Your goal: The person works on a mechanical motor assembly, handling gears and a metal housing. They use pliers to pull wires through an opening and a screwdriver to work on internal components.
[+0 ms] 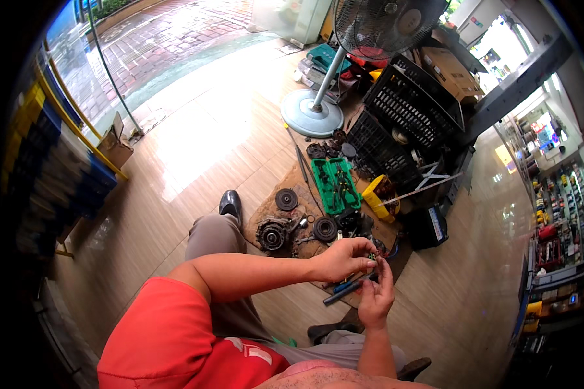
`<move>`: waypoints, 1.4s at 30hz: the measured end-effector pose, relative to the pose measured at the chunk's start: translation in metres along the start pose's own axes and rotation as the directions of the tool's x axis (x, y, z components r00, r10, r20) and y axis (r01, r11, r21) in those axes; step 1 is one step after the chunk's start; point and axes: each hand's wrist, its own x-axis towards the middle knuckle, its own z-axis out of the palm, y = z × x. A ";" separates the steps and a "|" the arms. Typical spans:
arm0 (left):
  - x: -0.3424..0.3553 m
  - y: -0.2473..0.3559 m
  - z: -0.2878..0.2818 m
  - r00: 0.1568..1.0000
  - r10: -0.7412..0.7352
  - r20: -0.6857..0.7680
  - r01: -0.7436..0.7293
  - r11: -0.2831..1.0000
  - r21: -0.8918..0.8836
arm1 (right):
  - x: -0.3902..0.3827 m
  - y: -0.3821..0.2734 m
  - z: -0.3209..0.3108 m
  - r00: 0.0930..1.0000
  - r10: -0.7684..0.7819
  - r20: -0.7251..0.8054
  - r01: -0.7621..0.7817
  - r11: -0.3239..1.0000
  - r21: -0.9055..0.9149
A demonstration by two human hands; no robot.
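Note:
My left hand [344,258] reaches across from the left, its thumb and fingers pinched on a small greenish piece [372,257] too tiny to name. Just below it, my right hand [377,297] is closed around a dark grey rod-like tube [344,294], which sticks out to the left. The fingertips of both hands meet at the small piece. On the cardboard [266,207] beyond lie a round toothed metal housing [274,234], a black pulley-like wheel [325,228] and a second disc [286,199]. An opened green tool case [336,186] with tools lies past them.
A yellow container [381,196] stands right of the case, near a black box-shaped battery [425,227]. Black plastic crates [412,104] and a standing fan with a round base [311,113] are at the back. Yellow-framed shelving [78,123] stands left; stocked shelves [564,201] line the right.

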 end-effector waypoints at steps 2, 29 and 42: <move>0.000 0.000 0.000 1.000 -0.006 0.003 0.006 1.000 -0.011 | -0.001 0.003 0.001 0.999 0.049 -0.001 -0.049 0.999 0.013; 0.002 0.002 -0.006 0.992 0.058 -0.113 -0.043 0.991 0.125 | 0.008 -0.027 0.002 0.964 -0.247 -0.093 0.184 0.881 -0.437; 0.003 0.000 -0.006 0.981 0.085 -0.175 -0.042 0.971 0.235 | 0.008 -0.030 -0.001 0.958 -0.253 -0.134 0.171 0.881 -0.441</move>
